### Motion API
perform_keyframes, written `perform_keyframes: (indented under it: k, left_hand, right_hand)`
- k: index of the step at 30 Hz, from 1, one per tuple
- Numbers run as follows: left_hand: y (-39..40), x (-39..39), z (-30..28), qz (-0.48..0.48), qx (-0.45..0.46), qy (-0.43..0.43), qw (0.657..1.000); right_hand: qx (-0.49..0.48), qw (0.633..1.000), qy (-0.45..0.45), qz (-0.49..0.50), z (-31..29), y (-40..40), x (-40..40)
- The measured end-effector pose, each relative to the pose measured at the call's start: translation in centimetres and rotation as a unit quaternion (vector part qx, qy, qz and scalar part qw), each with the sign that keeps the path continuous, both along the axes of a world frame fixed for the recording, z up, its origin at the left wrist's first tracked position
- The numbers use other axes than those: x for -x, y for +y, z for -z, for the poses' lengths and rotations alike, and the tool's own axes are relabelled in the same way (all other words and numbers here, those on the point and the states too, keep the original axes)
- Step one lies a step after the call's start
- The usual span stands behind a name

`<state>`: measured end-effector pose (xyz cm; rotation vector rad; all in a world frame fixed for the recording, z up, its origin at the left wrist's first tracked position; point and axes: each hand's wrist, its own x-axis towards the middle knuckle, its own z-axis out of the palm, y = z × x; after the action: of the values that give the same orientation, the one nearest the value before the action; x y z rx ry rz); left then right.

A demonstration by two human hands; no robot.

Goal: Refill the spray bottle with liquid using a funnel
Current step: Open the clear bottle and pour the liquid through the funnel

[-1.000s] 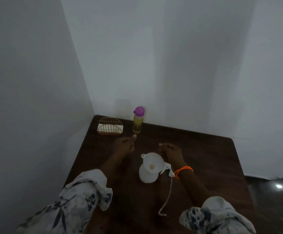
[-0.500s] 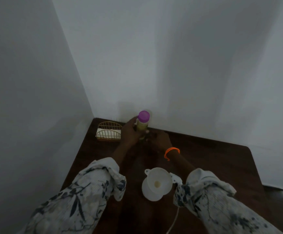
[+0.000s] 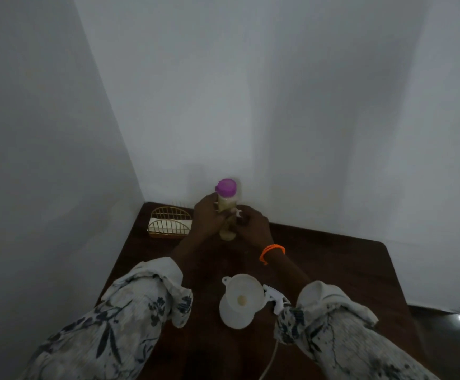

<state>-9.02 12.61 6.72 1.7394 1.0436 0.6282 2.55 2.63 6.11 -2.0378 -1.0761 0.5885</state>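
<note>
Refill btl (image 3: 226,212) w/ purple cap, upper centre of frame, is being gripped by left hand (image 3: 206,218) & right hand (image 3: 252,225); should be kept upright while being carried to funnel (image 3: 244,294) on spray btl (image 3: 235,314), lower centre.

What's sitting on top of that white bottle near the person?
A white funnel sits in the neck of the spray bottle. A pale spot shows down its spout; the bottle's inside is hidden, so its level is unknown.

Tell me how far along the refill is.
Done: the funnel sits in the open white spray bottle, and the sprayer head lies beside it. In hand: left hand and right hand grip the purple-capped bottle of yellowish liquid. Left: uncapping, pouring, refitting the sprayer.
</note>
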Motion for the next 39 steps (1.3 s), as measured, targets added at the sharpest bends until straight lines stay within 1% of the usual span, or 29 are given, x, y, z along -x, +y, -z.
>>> perform_keyframes:
  k: [4,7,10,13,15,18,21,25,28,31,35,39]
  left_hand:
    - [-1.1,-0.6,-5.3,0.028,-0.019,-0.011,0.999]
    - [-1.9,-1.2,-9.1,0.020,-0.018,-0.030,0.999]
    - [-3.1,-1.5,-12.6,0.031,-0.013,-0.046,0.998]
    - [-4.3,-1.3,-15.2,0.066,-0.008,-0.048,0.997]
    - [-4.9,-0.9,-16.6,0.098,0.027,-0.066,0.993]
    - [-5.1,-0.5,-19.0,0.136,0.133,-0.152,0.970]
    - [-4.9,-0.2,-21.6,0.201,0.171,-0.212,0.941]
    - [-4.5,-0.1,-22.7,0.284,0.194,-0.227,0.911]
    - [-4.6,0.0,-23.1,0.339,0.235,-0.248,0.877]
    - [-4.9,0.0,-23.4,0.383,0.253,-0.255,0.851]
    - [-5.0,0.2,-23.6,0.423,0.259,-0.264,0.828]
    - [-5.1,0.6,-23.7,0.455,0.267,-0.276,0.803]
  right_hand:
    - [-0.072,0.997,-0.003,0.015,-3.7,-1.1,-0.2]
    - [-0.119,0.992,-0.009,0.030,-7.0,-2.2,-0.3]
    - [-0.150,0.988,-0.005,0.036,-10.2,-3.6,-0.4]
    - [-0.168,0.985,0.000,0.030,-12.7,-5.2,-0.9]
    - [-0.171,0.985,0.010,0.022,-13.8,-6.5,-1.1]
    - [-0.177,0.983,0.045,0.004,-15.0,-8.3,-1.4]
    - [-0.188,0.975,0.113,-0.018,-16.5,-10.1,-1.5]
    - [-0.201,0.959,0.193,-0.061,-18.0,-11.9,-1.2]
    - [-0.186,0.949,0.233,-0.099,-19.2,-12.8,-1.1]
    - [-0.166,0.944,0.251,-0.132,-19.9,-13.4,-1.0]
    - [-0.163,0.939,0.267,-0.146,-20.5,-14.1,-0.5]
    - [-0.147,0.940,0.262,-0.162,-21.0,-14.5,-0.4]
